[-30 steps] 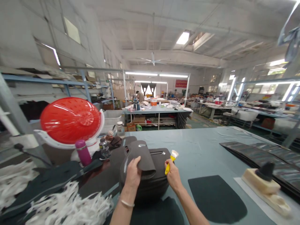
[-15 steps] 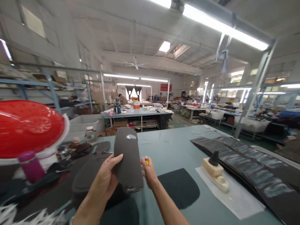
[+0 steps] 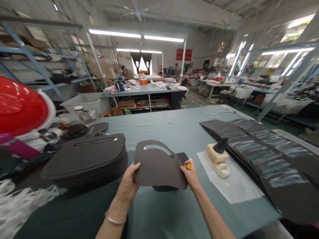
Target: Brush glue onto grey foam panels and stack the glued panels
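Observation:
Both my hands hold up a dark brown half-round cut piece (image 3: 157, 166) with a slot near its curved top. My left hand (image 3: 129, 184) grips its left edge, thumb on the near face. My right hand (image 3: 191, 174) grips its right edge and also holds a yellow-handled brush (image 3: 188, 164), mostly hidden in the fingers. Under the piece lies a black pad (image 3: 166, 188) on the grey-green table (image 3: 174, 132). A stack of the same brown pieces (image 3: 87, 159) sits to the left.
A cream block with a black cone (image 3: 216, 155) rests on white paper (image 3: 234, 186) to the right. Rows of dark overlapping pieces (image 3: 269, 156) cover the right side. A red fan (image 3: 20, 106), bottles and white strips (image 3: 17, 202) crowd the left. Other tables and people stand far back.
The view swung down and right. The brown piece went from the stack, lifted upright, to being held flat-on over the black pad by both hands.

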The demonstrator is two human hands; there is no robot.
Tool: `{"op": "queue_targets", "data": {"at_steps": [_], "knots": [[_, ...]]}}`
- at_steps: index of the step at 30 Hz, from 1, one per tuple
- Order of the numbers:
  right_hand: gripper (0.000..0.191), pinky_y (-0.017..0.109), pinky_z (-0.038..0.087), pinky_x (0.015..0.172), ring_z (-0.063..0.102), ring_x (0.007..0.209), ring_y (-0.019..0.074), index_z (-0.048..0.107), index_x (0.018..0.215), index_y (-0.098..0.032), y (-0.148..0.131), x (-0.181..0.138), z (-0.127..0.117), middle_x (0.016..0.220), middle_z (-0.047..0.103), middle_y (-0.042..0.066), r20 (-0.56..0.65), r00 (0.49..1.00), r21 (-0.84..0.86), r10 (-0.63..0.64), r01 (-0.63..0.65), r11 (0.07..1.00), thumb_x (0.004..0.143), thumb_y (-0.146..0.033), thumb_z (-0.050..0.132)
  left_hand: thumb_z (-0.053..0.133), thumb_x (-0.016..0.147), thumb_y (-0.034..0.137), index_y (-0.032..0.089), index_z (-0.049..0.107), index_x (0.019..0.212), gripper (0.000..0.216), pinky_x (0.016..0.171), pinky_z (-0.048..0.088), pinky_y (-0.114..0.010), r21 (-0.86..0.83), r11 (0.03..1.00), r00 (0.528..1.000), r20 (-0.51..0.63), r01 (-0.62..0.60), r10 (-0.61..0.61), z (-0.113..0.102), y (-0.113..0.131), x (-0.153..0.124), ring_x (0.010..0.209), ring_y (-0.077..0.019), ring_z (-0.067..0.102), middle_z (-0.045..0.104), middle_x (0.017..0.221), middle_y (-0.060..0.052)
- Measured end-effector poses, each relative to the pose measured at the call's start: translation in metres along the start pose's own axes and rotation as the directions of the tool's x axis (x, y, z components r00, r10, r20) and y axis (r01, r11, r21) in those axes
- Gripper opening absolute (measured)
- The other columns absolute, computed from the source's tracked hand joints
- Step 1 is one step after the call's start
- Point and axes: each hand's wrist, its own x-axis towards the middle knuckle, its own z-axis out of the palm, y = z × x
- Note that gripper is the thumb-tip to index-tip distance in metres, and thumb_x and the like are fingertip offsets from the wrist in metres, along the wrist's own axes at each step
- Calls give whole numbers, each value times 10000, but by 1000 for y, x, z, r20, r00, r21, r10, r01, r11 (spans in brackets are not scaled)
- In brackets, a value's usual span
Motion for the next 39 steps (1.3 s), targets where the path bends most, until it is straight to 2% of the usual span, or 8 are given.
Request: {"op": "queue_targets", "data": {"at_steps": [3, 5, 12, 16, 21, 25, 32, 39], "knots": [[213, 228, 314, 573, 489, 580, 135, 473, 883, -220, 37, 33, -36, 659, 514, -46, -29, 990, -452, -141, 113, 885, 717, -312, 568, 706, 625, 253, 145, 607, 935, 343, 646, 507, -241, 233, 972, 983, -184, 33, 11, -30, -55, 28, 705, -150, 649, 702, 818, -34], [139, 225, 282, 560, 489, 574, 135, 487, 892, -215, 55, 52, -49, 659, 522, -34, 21, 987, -624, -160, 138, 769, 774, -284, 514, 710, 606, 320, 139, 603, 861, 331, 633, 490, -248, 379, 922, 979, -205, 74, 5, -47, -88, 41, 684, -157, 637, 690, 765, -36], [101, 227, 192, 539, 502, 617, 110, 509, 942, -181, 87, 97, -46, 735, 573, 2, 64, 985, -856, -162, 137, 498, 848, -196, 474, 690, 569, 480, 150, 558, 801, 425, 677, 488, -296, 549, 830, 979, -204, 97, 20, -63, -147, 72, 739, -190, 628, 675, 783, -56], [127, 238, 178, 535, 511, 632, 110, 510, 962, -181, 92, 113, -38, 763, 583, 8, 65, 988, -883, -141, 123, 452, 840, -160, 483, 671, 553, 523, 155, 526, 852, 496, 676, 482, -312, 649, 756, 974, -212, 80, 79, -71, -160, 94, 716, -189, 622, 650, 762, -47], [190, 243, 185, 538, 542, 673, 123, 505, 992, -193, 95, 122, -35, 810, 602, 20, 55, 993, -915, -105, 92, 392, 821, -115, 483, 574, 663, 478, 149, 449, 1115, 573, 633, 430, -315, 915, 398, 940, -190, 65, 284, -72, -166, 99, 611, -182, 565, 546, 641, 29], [202, 241, 213, 544, 572, 694, 131, 502, 998, -200, 93, 124, -34, 829, 619, 26, 39, 998, -934, -57, 56, 352, 820, -109, 477, 459, 772, 399, 170, 371, 1271, 556, 626, 402, -299, 959, 281, 966, -87, 15, 242, -65, -162, 93, 605, -176, 542, 517, 662, 27], [205, 244, 284, 566, 611, 733, 164, 511, 1027, -199, 84, 123, -30, 828, 634, 49, 34, 999, -952, -17, 38, 303, 838, -150, 449, 508, 774, 367, 214, 567, 1178, 437, 650, 375, -280, 965, 262, 964, -75, 6, 254, -70, -159, 99, 669, -180, 539, 553, 703, -13], [250, 263, 347, 595, 618, 729, 206, 535, 1077, -205, 94, 127, -30, 819, 636, 80, 19, 1000, -953, 13, 14, 301, 857, -251, 425, 574, 757, 308, 203, 596, 1177, 434, 692, 395, -263, 953, 300, 956, -130, 48, 262, -73, -156, 101, 673, -148, 539, 609, 737, -29]]}}
